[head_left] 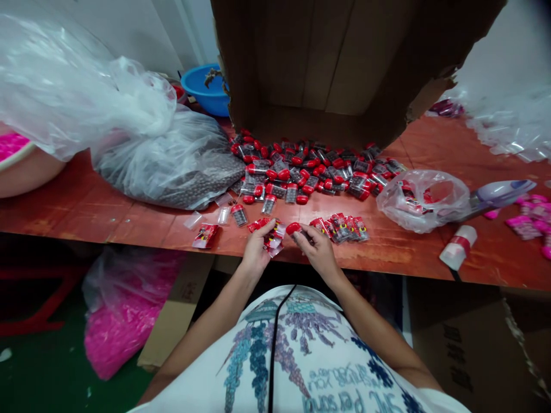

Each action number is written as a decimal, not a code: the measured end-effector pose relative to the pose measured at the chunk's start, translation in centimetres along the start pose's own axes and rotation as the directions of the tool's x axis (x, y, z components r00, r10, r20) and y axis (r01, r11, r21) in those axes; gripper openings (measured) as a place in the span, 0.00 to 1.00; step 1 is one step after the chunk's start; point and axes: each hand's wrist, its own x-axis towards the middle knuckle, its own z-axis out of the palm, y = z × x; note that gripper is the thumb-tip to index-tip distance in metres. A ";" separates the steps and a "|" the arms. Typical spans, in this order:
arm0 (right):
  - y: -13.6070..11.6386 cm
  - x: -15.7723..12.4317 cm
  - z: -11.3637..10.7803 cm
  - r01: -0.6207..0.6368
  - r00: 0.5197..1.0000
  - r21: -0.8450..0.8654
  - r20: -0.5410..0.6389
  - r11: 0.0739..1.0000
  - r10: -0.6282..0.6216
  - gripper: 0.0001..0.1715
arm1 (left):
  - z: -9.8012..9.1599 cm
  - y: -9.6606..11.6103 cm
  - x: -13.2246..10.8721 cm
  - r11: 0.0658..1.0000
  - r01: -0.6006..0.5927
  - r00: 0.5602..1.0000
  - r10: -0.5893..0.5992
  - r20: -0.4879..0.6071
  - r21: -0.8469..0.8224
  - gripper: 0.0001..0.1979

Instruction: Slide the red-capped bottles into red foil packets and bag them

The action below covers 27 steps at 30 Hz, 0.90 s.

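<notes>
My left hand (257, 246) is closed on several small red printed packets (274, 238) at the table's front edge. Between the fingers of my right hand (316, 246) is a small clear container with a red cap (293, 228), close to the packets. Just right of it, a row of filled red packets (344, 227) lies on the table. A stack of red packets (206, 236) lies left of my hands. Beyond them spreads a heap of red-capped containers (301, 172) with dark contents.
A large cardboard box (336, 57) opens toward me behind the heap. A plastic bag of dark beads (172, 166) sits left, near a blue basin (206, 89). On the right are a clear bag (430, 198), purple-handled scissors (499, 192) and a white roll (458, 246).
</notes>
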 end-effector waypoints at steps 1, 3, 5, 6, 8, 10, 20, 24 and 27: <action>0.0 -0.1 0.0 0.001 1.000 0.008 0.016 1.000 -0.001 0.18 | 0.0 0.0 0.0 1.000 -0.010 1.000 0.010 -0.007 -0.005 0.01; -0.1 -0.2 0.1 -0.002 0.999 0.028 0.046 1.000 0.001 0.17 | 0.1 -0.1 0.0 1.000 -0.027 1.000 0.027 -0.012 -0.010 0.02; -0.2 -0.3 0.2 -0.007 0.999 0.048 0.053 0.999 0.005 0.17 | 0.2 -0.1 0.0 0.999 -0.045 0.999 0.045 -0.010 -0.011 0.02; -0.2 -0.4 0.1 -0.007 0.999 0.056 0.043 0.998 0.005 0.17 | 0.3 -0.1 0.0 0.998 -0.055 0.998 0.054 -0.012 -0.011 0.02; -0.3 -0.4 0.1 0.004 1.000 0.060 0.021 0.998 -0.005 0.17 | 0.4 -0.1 -0.1 0.998 -0.065 0.998 0.065 -0.016 -0.008 0.01; -0.4 -0.5 0.0 0.021 0.999 0.050 0.023 0.998 -0.023 0.17 | 0.5 -0.1 -0.2 0.998 -0.062 0.998 0.062 -0.016 -0.002 0.01; 0.7 -0.3 0.2 -0.051 0.998 0.053 -0.031 0.997 0.052 0.18 | 0.0 -0.3 -0.3 0.998 0.037 0.998 -0.039 0.045 0.058 0.05; 0.6 -0.3 0.0 -0.065 0.997 0.058 -0.034 0.996 0.067 0.19 | 0.0 -0.4 -0.5 0.997 -0.019 0.999 0.016 0.039 0.081 0.07; 0.4 -0.4 -0.1 -0.062 0.998 0.073 -0.022 0.995 0.064 0.19 | 0.1 -0.2 -0.6 0.994 -0.073 0.997 0.073 0.001 0.077 0.06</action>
